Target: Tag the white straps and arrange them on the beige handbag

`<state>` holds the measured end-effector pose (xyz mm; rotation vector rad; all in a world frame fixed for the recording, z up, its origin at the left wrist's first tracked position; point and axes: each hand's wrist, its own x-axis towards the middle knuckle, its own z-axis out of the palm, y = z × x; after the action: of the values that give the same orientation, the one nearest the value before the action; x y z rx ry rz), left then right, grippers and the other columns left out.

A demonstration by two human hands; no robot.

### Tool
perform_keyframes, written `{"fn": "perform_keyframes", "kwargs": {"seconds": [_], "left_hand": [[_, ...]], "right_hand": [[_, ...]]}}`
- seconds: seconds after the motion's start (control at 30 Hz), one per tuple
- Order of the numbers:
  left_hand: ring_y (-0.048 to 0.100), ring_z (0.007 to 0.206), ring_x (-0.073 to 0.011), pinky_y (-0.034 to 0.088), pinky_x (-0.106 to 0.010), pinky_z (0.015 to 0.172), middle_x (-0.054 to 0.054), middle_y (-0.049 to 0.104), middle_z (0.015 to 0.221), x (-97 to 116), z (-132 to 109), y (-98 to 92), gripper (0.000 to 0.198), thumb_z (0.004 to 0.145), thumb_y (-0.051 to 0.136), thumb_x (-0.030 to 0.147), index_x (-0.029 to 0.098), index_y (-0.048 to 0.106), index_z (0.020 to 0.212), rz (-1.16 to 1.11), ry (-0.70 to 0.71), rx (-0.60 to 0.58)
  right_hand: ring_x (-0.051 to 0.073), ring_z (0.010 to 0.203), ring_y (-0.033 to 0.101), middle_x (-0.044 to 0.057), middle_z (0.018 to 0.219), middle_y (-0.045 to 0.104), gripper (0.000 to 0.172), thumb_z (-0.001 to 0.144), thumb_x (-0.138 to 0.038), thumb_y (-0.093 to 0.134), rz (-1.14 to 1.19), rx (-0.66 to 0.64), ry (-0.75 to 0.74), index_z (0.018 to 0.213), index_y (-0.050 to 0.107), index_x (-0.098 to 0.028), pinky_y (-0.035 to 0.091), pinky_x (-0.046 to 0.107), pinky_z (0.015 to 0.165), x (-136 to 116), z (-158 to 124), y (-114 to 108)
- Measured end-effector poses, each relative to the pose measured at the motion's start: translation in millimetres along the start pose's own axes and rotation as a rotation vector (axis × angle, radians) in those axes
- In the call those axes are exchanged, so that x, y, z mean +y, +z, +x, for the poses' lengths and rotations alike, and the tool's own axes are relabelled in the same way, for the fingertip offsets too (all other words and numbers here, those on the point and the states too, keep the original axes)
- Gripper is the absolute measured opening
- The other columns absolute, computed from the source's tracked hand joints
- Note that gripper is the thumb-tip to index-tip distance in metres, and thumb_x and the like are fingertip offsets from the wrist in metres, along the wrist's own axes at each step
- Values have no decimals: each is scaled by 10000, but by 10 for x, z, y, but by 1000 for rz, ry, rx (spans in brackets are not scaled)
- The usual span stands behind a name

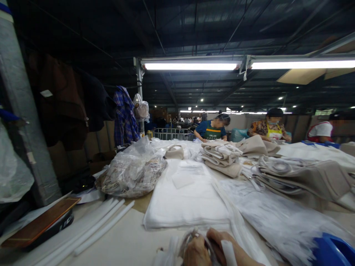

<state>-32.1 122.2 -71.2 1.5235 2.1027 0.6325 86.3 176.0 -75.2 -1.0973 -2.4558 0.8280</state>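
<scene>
At the bottom edge my left hand [197,253] is closed, with clear shiny plastic [186,240] around its fingers. My right hand [226,245] is beside it, its fingers curled against the same plastic. A short white tube-like piece [229,253] stands across the right hand, and another pale strip [171,249] shows left of the left hand. What the fingertips pinch is hidden, and the lower part is cut off by the frame. Just beyond the hands lies a stack of white bags [188,203] with a paper slip [183,181] on top.
A plastic bag of beige cords [138,173] and long white tubes [102,225] lie left. Folded beige bags [305,177], white fluffy-looking material [280,207] and a blue bin [332,249] are right. A brown board [41,220] sits left. Several people work across the table.
</scene>
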Motion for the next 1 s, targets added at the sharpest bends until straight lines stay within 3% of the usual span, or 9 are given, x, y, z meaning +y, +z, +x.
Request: {"fn": "perform_keyframes", "kwargs": {"seconds": [0.17,0.27,0.43,0.53,0.73,0.83,1.0], "left_hand": [[634,942,-271,393,-317,772,-149,702,940,-54,16,45,367,768,363,26,121,702,872,-45,46,43],[637,881,-257,384,-310,737,-137,707,879,-106,37,80,345,722,381,20,134,699,791,-101,61,73],[621,787,-235,362,-306,691,-107,682,761,-176,51,128,253,702,416,58,159,643,656,-219,92,114],[588,732,-221,345,-306,670,-67,629,675,-194,42,128,178,674,449,89,186,555,570,-312,115,130],[486,599,-172,307,-294,597,14,446,530,-190,17,68,163,614,483,196,223,370,500,-537,136,101],[428,557,-155,284,-289,562,31,379,498,-182,16,34,147,598,467,243,226,369,490,-642,131,63],[367,521,-138,273,-283,539,33,378,492,-162,17,-27,95,575,443,287,218,431,511,-770,98,7]], "right_hand": [[145,631,485,27,667,590,209,808,-235,404,-222,-12,-11,714,579,-171,357,251,609,-102,-44,-120],[162,667,502,29,663,597,169,733,-167,446,-335,-95,-29,693,610,-174,371,282,691,-184,-76,-276],[210,829,555,43,755,640,229,614,-215,576,-206,-161,51,808,695,-185,405,273,730,-185,-127,-491],[191,779,570,44,743,653,176,594,-200,591,-213,-174,18,735,695,-179,404,263,735,-180,-130,-554],[121,591,477,-21,597,563,131,550,-238,696,-234,-222,29,665,687,-176,353,225,583,-186,4,-643],[79,525,391,-63,555,485,199,528,-180,699,-126,-271,119,726,694,-168,290,196,499,-158,97,-676],[66,490,406,-61,539,486,169,592,-76,574,-86,-324,246,711,675,-140,281,172,452,-166,177,-692]]}}
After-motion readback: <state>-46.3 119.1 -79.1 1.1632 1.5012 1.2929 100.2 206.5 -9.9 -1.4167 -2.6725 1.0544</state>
